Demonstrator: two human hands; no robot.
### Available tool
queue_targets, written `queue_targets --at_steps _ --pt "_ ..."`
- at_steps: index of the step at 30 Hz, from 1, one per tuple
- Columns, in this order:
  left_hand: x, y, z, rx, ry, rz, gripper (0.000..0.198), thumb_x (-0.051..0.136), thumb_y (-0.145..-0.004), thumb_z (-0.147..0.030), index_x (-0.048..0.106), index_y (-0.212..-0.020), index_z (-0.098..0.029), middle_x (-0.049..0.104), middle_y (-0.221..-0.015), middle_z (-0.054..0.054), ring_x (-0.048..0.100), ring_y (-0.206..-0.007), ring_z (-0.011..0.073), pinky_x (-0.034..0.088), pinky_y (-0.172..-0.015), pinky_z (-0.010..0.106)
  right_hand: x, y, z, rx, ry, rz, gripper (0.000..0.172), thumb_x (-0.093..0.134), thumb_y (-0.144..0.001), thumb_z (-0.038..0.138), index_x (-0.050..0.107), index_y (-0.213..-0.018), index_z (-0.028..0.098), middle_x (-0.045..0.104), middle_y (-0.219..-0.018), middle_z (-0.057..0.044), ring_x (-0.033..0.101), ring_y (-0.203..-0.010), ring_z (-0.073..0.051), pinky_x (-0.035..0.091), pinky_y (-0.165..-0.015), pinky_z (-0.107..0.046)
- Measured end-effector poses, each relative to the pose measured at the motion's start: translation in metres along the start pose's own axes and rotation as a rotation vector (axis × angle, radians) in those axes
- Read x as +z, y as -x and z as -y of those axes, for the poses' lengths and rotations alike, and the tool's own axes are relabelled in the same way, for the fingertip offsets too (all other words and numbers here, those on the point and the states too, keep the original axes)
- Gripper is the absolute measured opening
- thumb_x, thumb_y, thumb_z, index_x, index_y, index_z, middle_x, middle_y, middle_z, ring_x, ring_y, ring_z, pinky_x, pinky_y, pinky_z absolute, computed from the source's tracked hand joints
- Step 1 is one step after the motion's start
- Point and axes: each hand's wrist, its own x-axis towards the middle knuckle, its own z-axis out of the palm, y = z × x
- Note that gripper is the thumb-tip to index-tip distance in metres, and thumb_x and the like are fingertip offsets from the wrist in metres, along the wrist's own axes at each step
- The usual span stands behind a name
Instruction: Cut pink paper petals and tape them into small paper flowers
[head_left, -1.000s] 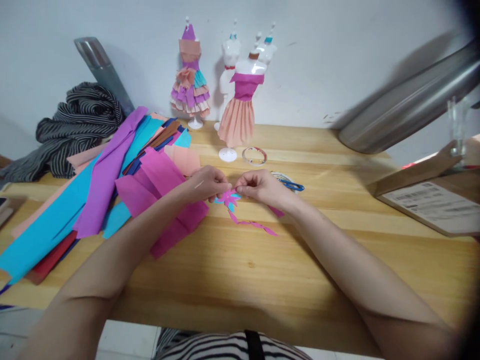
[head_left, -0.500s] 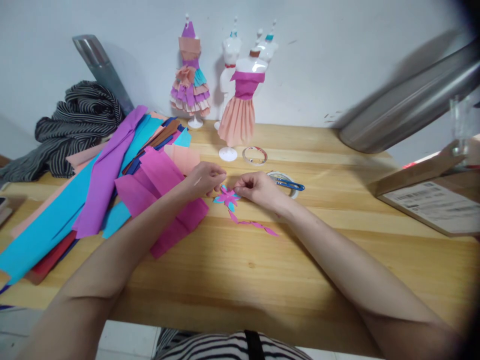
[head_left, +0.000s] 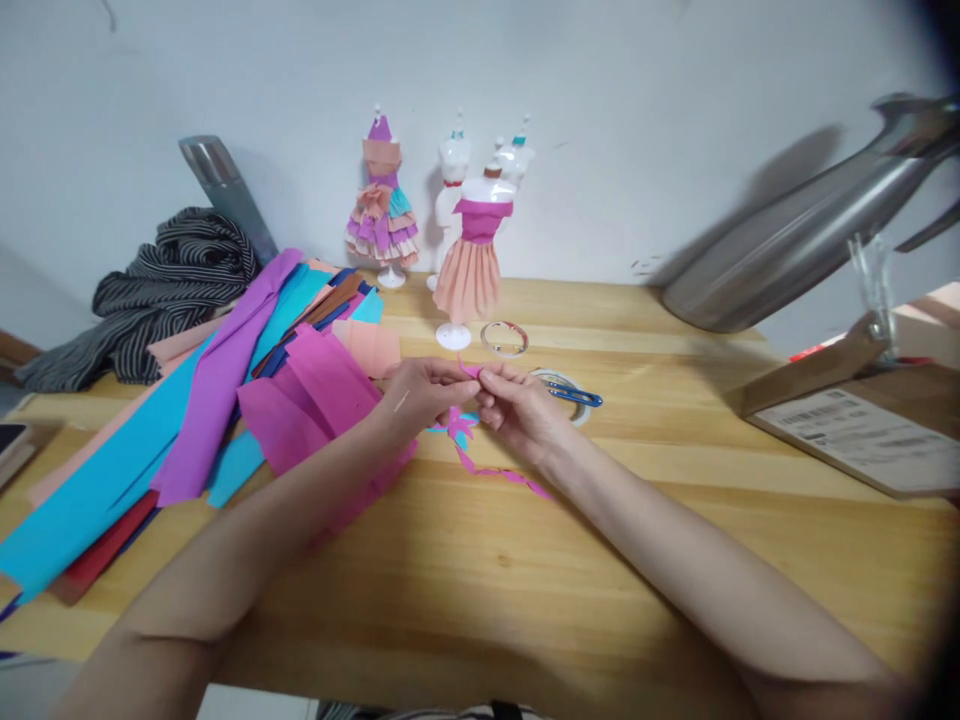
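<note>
Both hands have lifted together, left hand point(head_left: 420, 392) and right hand point(head_left: 517, 408) pinching a pink-and-blue paper flower point(head_left: 459, 424).

Both forearms are bare, with a striped garment at the waist.

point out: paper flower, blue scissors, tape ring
paper flower point(head_left: 457, 424), head view, on its pink petals below the hands.
blue scissors point(head_left: 576, 396), head view, on the blue handle.
tape ring point(head_left: 504, 338), head view, on its near rim by the mannequin's base.
</note>
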Motion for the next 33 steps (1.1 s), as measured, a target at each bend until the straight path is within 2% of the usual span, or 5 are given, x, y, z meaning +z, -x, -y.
queue_targets --at_steps 9,15,22,28,33 --pt "-0.008 0.002 -0.007 0.131 -0.102 -0.024 0.025 0.055 -0.08 -0.022 0.055 -0.057 -0.013 0.045 -0.035 -0.007 0.036 -0.03 0.0023 0.026 -0.035 0.014 0.002 0.005 0.005 -0.09 0.169 0.044 0.028 0.076 -0.062 0.04 0.064 -0.073 0.017 0.056 -0.058 0.001 0.04 -0.047 -0.008 0.027 -0.043 -0.022" --pt "-0.022 -0.005 -0.004 0.114 -0.29 0.275 0.021 0.058 -0.073 -0.026 0.058 -0.057 -0.013 0.049 -0.039 -0.004 0.044 -0.036 0.0052 0.032 -0.04 0.016 -0.006 0.006 0.026 -0.338 0.504 0.132 0.035 0.067 -0.073 0.038 0.063 -0.101 0.018 0.066 -0.094 -0.006 0.056 -0.075 -0.014 0.041 -0.061 -0.026" --pt "-0.028 -0.007 0.002 0.072 -0.456 0.429 0.024 0.058 -0.072 -0.032 0.062 -0.059 -0.013 0.05 -0.04 -0.003 0.042 -0.037 0.0054 0.028 -0.041 0.017 -0.01 0.003 0.023 -0.232 0.898 0.308 0.021 0.061 -0.072 0.031 0.054 -0.06 0.016 0.046 -0.054 0.004 0.039 -0.051 -0.008 0.031 -0.051 -0.024" --pt "-0.038 -0.019 0.014 0.031 -0.436 0.409 0.029 0.061 -0.071 -0.037 0.061 -0.057 -0.012 0.053 -0.044 0.0 0.044 -0.038 0.0063 0.03 -0.039 0.018 -0.018 -0.009 0.008 -0.106 0.984 0.279 0.015 0.057 -0.067 0.027 0.058 -0.058 0.015 0.052 -0.055 0.002 0.042 -0.052 -0.009 0.033 -0.05 -0.023" --pt "-0.042 -0.03 0.025 0.009 -0.455 0.347 0.028 0.06 -0.071 -0.034 0.057 -0.053 -0.013 0.051 -0.043 -0.001 0.042 -0.038 0.0062 0.028 -0.039 0.018 -0.025 -0.019 -0.007 -0.162 1.137 0.22 0.013 0.053 -0.064 0.022 0.058 -0.054 0.015 0.054 -0.054 0.001 0.044 -0.052 -0.009 0.033 -0.05 -0.022"
